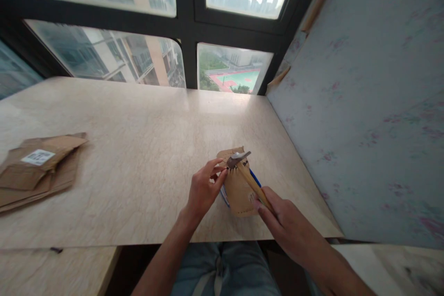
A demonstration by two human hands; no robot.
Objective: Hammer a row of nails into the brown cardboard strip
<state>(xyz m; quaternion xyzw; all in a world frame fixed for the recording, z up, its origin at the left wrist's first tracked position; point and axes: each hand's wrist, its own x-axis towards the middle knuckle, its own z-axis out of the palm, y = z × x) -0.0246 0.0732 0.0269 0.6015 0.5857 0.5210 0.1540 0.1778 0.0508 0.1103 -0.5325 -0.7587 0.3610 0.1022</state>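
Note:
My right hand (277, 215) is closed round the wooden handle of a small hammer (247, 176), whose metal head rests at the top of a small brown paper packet (239, 192) on the table. Something blue shows under the packet's edges. My left hand (204, 188) sits at the packet's left side, thumb and fingers pinched near the hammer head; what they pinch is too small to make out.
A pile of flattened brown cardboard envelopes (36, 169) with a white label lies at the table's (138, 148) left. A pale wall panel (364, 101) closes off the right side. Dark-framed windows (187, 32) stand behind the table. My jeans-covered lap shows below the front edge.

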